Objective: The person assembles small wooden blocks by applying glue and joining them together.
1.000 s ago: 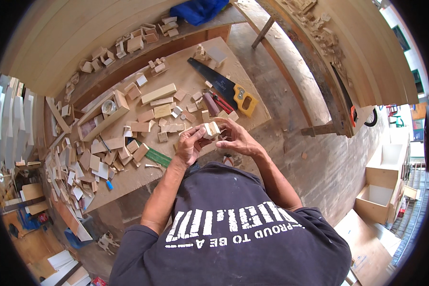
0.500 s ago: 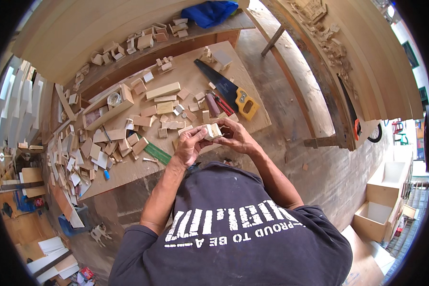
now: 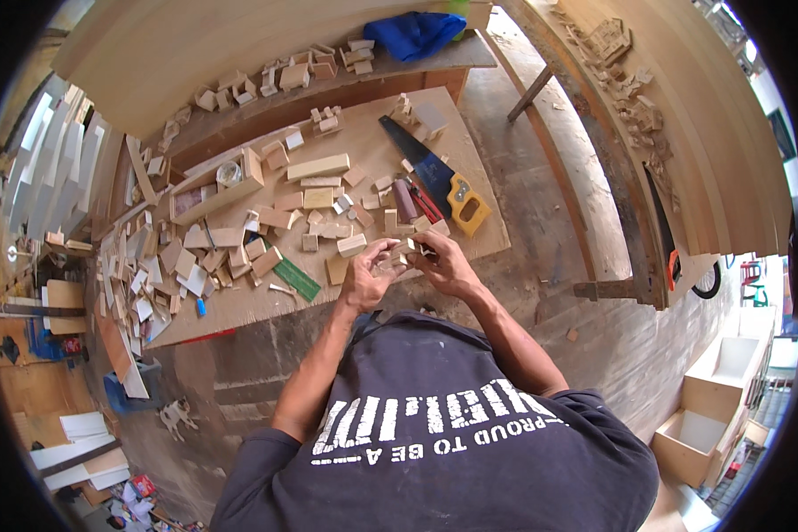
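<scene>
My left hand and my right hand both grip a small pale wooden piece just past the work board's front edge, with fingers closed round it and partly hiding it. Just beyond my left hand lies a short pale block. Behind my hands on the plywood board are many loose offcuts, a handsaw with a yellow handle, a red tool, a purplish cylinder and a green strip. A long wooden box holding a round container sits further left.
A back shelf carries small wooden assemblies and a blue cloth. Tall planks stand at right, white boards at left. Open boxes sit lower right. A cat is on the floor, lower left.
The view has shifted, so the board appears lower and further right. My hands have turned the small piece, and my right fingers have closed in around it from their looser hold a second ago.
</scene>
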A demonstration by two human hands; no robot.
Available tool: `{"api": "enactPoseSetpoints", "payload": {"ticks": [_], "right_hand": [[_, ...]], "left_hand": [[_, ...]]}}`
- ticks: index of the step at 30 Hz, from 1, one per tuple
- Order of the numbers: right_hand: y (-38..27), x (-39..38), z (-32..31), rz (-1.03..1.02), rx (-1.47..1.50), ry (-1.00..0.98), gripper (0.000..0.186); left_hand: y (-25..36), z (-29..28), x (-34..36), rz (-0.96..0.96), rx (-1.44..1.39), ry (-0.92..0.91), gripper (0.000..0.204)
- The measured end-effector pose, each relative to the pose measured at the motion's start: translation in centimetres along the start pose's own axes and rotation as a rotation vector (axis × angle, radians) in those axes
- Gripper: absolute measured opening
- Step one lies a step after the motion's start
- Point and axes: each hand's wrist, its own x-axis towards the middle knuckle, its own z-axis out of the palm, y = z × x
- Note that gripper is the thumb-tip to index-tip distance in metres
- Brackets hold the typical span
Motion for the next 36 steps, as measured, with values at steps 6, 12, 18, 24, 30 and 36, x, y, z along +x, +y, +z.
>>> {"api": "enactPoseSetpoints", "payload": {"ticks": [6, 12, 18, 24, 30, 36], "right_hand": [[9.9, 2.5, 1.7, -0.155, -0.468, -0.153, 0.021], [12.4, 3.3, 2.9, -0.216, -0.503, -0.133, 0.019], [12.9, 4.1, 2.5, -0.207, -0.437, -0.197, 0.016], [11.5, 3.2, 1.6, 0.054, -0.343, -0.142, 0.054], [9.8, 0.5, 1.4, 0.294, 0.347, -0.097, 0.061], [7.1, 0.9, 0.7, 0.184, 0.24, -0.053, 0.048]], "left_hand": [[-8.0, 0.4, 0.2, -0.114, 0.382, 0.081, 0.055], [-10.1, 2.3, 0.7, -0.132, 0.286, 0.164, 0.037], [-11.5, 2.4, 0.8, 0.007, 0.394, 0.168, 0.031], [-10.5, 1.7, 1.4, -0.17, 0.321, 0.141, 0.024], [-8.1, 1.9, 1.2, -0.471, -0.509, 0.164, 0.023], [-7.8, 2.9, 0.7, -0.506, -0.624, 0.162, 0.025]]}}
